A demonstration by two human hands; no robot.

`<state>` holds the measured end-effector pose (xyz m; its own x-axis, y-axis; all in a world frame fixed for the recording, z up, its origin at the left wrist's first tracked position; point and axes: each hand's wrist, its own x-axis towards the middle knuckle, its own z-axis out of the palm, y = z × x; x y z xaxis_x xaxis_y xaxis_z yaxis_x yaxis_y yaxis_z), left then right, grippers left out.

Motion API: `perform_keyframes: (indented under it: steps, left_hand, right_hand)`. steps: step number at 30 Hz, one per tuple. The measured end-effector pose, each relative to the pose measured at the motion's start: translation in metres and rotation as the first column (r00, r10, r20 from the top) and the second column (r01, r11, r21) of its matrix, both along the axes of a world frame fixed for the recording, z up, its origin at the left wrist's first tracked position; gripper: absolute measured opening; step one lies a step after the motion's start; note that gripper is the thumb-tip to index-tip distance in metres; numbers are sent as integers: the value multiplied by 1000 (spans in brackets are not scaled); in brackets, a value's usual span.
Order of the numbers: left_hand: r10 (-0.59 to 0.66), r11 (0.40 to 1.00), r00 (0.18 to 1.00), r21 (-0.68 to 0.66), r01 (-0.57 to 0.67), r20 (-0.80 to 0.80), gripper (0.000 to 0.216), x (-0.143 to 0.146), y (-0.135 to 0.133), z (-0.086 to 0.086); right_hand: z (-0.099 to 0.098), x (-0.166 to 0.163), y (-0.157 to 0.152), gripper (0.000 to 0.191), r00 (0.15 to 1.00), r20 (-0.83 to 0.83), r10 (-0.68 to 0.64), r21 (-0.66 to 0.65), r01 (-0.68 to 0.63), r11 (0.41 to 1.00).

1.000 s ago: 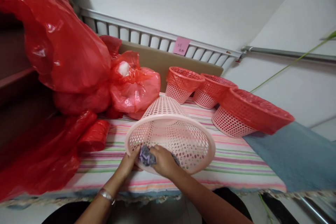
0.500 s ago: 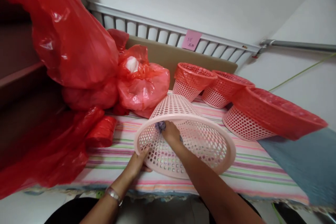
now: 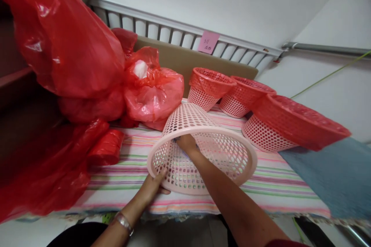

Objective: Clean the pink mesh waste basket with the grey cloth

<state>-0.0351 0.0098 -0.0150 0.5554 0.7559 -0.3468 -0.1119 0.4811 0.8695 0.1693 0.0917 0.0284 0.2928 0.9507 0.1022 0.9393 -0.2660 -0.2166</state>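
The left hand [image 3: 153,187] is clamped on the rim of the basket [image 3: 199,129], thumb inside and fingers beneath; the right hand [image 3: 186,142] reaches into the mouth and seems closed on a rag [image 3: 176,139], of which we see only scraps; the basket lies on its side on the striped cover [image 3: 275,189], mouth towards us; we judge its inner wall to be partly worked at most, though how much the rag has covered we cannot tell; the basket has no red liner, whereas the left lined basket [image 3: 211,85], the middle lined basket [image 3: 246,90] and the right lined basket [image 3: 290,123] stand upright behind and to the right, each with its liner turned over the rim; to the left we note a red roll [image 3: 106,148], well apart from the basket, and loose film [image 3: 43,185]; a full bag [image 3: 153,98] crowds the basket's base, whether touching we cannot tell, and a larger bag [image 3: 72,54] rises beyond the roll; the basket's upper rim and the right hand hide most of the rag; behind, we see a board [image 3: 174,58], a radiator [image 3: 165,34] and a pink note [image 3: 208,42].
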Motion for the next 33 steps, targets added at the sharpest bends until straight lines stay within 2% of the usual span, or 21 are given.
perform_keyframes:
  steps: [4,9,12,14,17,20,24,30,33]
  left_hand:
    - [33,999,999,-12,-32,11,59,1,-1,-1]
    - [39,999,999,-11,-39,1,60,3,-3,-4]
    - [21,1000,1000,3,-21,-9,58,2,-1,-1]
    - [11,1000,1000,14,-11,-19,60,-3,4,5]
    - [69,991,997,117,-66,-19,67,-13,13,17]
    - [123,971,991,213,-108,-57,70,-19,18,25]
    - [92,988,989,134,-77,-112,68,-16,17,21]
    - [79,995,991,74,-71,-112,63,-16,14,13]
    - [48,995,996,87,-40,-81,60,-16,12,13]
  right_hand:
    - [1,-23,-50,32,997,-21,70,-36,-71,997]
    - [-2,-46,-129,40,951,-103,290,-51,-297,954]
    - [0,-51,-153,32,936,-143,322,-77,-335,939]
    - [4,-50,-155,37,934,-175,310,-86,-328,941]
    - [11,-49,-147,47,928,-231,292,-90,-319,943]
    - [13,-48,-128,44,941,-260,216,-66,-241,968]
    - [7,-48,-89,33,965,-257,52,-24,-61,998]
    - [3,-21,-17,35,988,-140,-67,52,75,996]
    - [2,-2,11,39,992,-106,-74,119,86,989]
